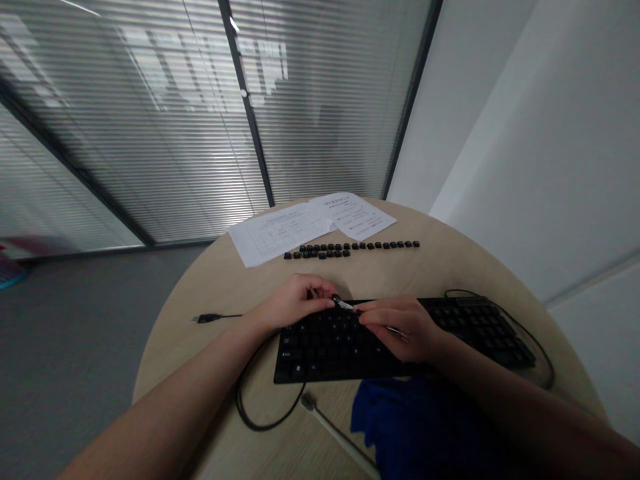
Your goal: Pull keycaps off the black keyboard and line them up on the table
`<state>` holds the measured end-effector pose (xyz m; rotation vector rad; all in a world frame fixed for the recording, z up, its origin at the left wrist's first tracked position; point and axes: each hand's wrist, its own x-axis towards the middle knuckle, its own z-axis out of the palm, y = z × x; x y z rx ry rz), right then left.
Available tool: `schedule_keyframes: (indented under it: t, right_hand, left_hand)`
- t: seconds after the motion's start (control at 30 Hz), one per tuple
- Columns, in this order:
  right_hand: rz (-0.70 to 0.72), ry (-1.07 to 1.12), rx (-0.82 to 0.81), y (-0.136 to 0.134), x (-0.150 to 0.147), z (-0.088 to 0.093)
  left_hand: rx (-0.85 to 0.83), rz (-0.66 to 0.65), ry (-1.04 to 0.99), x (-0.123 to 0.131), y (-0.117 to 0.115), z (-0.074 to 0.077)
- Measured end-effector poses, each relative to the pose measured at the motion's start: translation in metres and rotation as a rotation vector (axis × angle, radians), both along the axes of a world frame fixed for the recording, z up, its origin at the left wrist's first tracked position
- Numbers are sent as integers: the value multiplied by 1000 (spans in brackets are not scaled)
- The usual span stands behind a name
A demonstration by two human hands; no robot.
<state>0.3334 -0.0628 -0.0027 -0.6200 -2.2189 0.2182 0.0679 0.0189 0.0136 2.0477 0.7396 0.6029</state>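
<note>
Above a black keyboard [320,353], both hands meet near its upper edge. My left hand [303,298] pinches a small black piece [336,298] that looks like a keycap. In the fingers of my right hand [400,325] is a slim metal tool [345,305], possibly tweezers; its front end points at the black piece and its tail shows below the fingers. Whether tool and piece touch is too small to tell. Beyond the hands, several loose black keycaps [370,246] lie in two rows on the table.
Printed papers [280,230] lie at the far side of the round wooden table [200,373]. A black cable [240,400] loops left of the keyboard, near its USB plug [205,319]. In front are a toothbrush-like brush [340,437] and a blue cloth [400,427].
</note>
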Motion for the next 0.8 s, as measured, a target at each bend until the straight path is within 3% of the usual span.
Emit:
schedule_keyframes:
  t: [0.37, 0.57, 0.8]
  right_hand:
    - [-36, 33, -29, 1, -1, -1]
    - [-25, 19, -46, 2, -1, -1]
    - [-43, 45, 44, -1, 0, -1]
  left_hand:
    - [34, 48, -10, 0, 0, -1]
    - [138, 82, 32, 1, -2, 4]
    - [22, 194, -9, -3, 5, -3]
